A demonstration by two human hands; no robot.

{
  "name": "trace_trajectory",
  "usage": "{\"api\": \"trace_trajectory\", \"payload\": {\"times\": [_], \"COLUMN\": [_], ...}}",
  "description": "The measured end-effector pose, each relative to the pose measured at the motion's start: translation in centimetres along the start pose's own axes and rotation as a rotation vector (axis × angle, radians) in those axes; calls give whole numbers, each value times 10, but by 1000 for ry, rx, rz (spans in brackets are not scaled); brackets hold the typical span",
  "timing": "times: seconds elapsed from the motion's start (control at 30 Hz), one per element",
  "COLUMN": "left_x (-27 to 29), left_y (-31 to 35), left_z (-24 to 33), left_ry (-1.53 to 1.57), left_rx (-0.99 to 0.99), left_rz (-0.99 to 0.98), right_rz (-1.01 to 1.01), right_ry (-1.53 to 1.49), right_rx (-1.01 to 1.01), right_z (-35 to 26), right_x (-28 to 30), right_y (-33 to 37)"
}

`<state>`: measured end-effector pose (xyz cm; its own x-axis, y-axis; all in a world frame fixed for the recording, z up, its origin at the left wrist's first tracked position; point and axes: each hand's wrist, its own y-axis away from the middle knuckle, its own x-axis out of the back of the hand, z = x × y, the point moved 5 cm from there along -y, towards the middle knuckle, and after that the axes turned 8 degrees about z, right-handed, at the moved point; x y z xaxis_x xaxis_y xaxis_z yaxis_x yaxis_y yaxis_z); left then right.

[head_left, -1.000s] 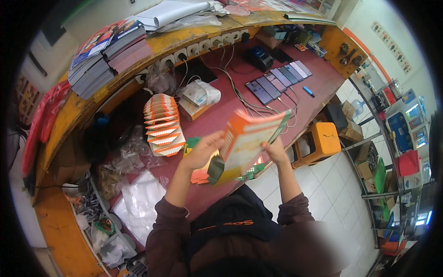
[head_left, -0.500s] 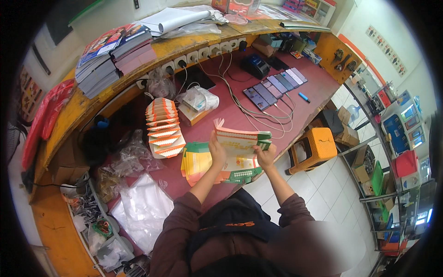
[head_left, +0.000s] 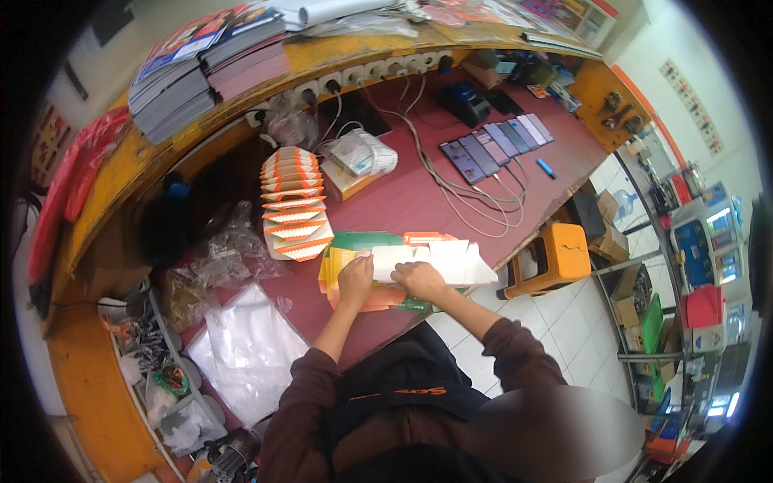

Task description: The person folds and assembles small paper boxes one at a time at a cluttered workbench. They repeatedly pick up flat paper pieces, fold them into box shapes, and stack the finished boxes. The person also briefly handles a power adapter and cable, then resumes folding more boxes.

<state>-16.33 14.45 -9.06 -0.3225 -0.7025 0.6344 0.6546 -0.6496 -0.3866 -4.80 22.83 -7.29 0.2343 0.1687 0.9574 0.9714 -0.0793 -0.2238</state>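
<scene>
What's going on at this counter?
A person is handling a white-faced card piece above colorful printed cards on the dark red tabletop. The left hand is at its left end, the right hand on its near side. Orange-and-white folded pieces stand in a row beyond, to the left.

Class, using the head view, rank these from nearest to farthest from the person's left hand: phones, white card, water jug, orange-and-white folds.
From the left hand:
1. White card: immediately right.
2. Orange-and-white folds: table, ahead and left.
3. Phones: table, ahead and right.
4. Water jug: far right, beyond the table.
</scene>
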Motion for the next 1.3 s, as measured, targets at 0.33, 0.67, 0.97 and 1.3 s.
{"api": "trace_trajectory", "payload": {"times": [0.33,0.67,0.97,1.3], "left_x": [-39,-42,-35,-28], "left_y": [51,60,54,51], "left_z": [-56,-66,-61,-53], "left_ry": [-452,-434,-361,-130], "left_rx": [87,158,-12,85], "left_rz": [-147,-180,-151,-70], "right_rz": [-109,218,573,105], "right_ry": [-223,-42,-534,-83], "right_rx": [-426,-503,-545,-493], "right_z": [3,-11,12,1], "right_x": [-82,-83,-71,-40], "right_y": [24,-11,14,118]}}
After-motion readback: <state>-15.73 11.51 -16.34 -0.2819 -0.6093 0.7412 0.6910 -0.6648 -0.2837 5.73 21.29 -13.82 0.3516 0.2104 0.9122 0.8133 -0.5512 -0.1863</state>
